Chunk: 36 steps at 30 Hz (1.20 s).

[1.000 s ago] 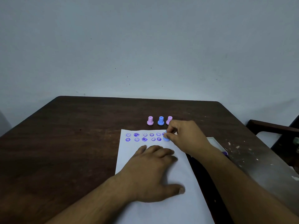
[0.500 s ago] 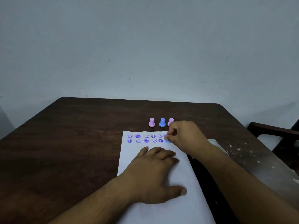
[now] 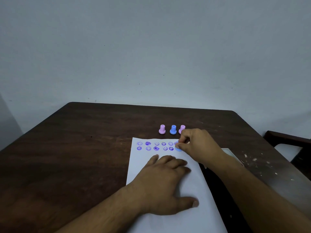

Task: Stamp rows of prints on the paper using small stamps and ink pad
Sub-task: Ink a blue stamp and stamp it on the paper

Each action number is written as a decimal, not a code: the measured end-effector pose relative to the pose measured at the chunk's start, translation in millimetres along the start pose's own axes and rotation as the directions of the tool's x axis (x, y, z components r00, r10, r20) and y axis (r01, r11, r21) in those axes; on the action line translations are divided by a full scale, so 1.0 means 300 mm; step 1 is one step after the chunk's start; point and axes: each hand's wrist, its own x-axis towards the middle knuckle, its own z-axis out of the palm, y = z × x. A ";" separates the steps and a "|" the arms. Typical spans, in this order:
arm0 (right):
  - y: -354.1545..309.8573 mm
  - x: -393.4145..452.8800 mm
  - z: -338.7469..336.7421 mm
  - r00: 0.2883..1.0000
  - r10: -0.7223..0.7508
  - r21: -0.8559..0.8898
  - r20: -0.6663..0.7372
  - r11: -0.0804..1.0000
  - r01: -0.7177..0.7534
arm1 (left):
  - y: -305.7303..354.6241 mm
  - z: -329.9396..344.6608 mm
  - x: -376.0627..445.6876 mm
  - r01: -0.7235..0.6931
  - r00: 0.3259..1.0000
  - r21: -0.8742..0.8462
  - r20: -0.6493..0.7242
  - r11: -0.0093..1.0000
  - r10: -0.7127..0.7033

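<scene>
A white paper lies on the dark wooden table, with two rows of purple prints along its far edge. My right hand pinches a small blue stamp and holds it down on the paper at the right end of the second row. My left hand lies flat on the paper, fingers spread, pinning it. Beyond the paper stand a pink stamp, a blue stamp and another pink stamp, partly behind my right hand. The ink pad peeks out behind my right forearm.
A dark chair stands at the table's right side. White flecks mark the table's right part. A plain wall rises behind the far edge.
Both hands stay in place, with the blue stamp still on the paper at the end of the second row; only the camera view shifts slightly.
</scene>
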 end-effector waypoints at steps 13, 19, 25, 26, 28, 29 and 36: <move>0.034 -0.006 0.022 0.993 -0.073 -0.055 -0.096 0.996 0.068 | -0.009 0.005 0.003 -0.002 1.000 -0.024 0.000 1.000 0.002; 0.030 -0.012 0.011 0.990 -0.060 -0.011 -0.126 0.998 0.059 | -0.011 0.011 0.004 0.001 1.000 -0.013 -0.002 1.000 -0.001; 0.023 0.035 -0.113 0.966 -0.016 0.137 -0.259 0.989 0.054 | -0.012 0.013 0.007 0.009 1.000 -0.021 -0.002 1.000 -0.009; 0.027 0.048 -0.131 0.961 -0.001 0.166 -0.277 0.985 0.049 | -0.012 0.013 0.006 0.010 1.000 -0.024 0.001 1.000 -0.010; 0.041 0.072 -0.161 0.949 0.020 0.221 -0.315 0.974 0.053 | -0.013 0.010 0.005 0.011 1.000 -0.027 0.006 1.000 -0.011; 0.050 0.085 -0.171 0.941 0.028 0.237 -0.337 0.970 0.056 | -0.014 0.008 0.004 0.011 1.000 -0.024 0.008 1.000 -0.011; 0.152 0.146 -0.126 0.911 0.121 0.216 -0.394 0.976 -0.036 | -0.009 -0.001 0.003 0.009 1.000 -0.017 0.020 1.000 -0.009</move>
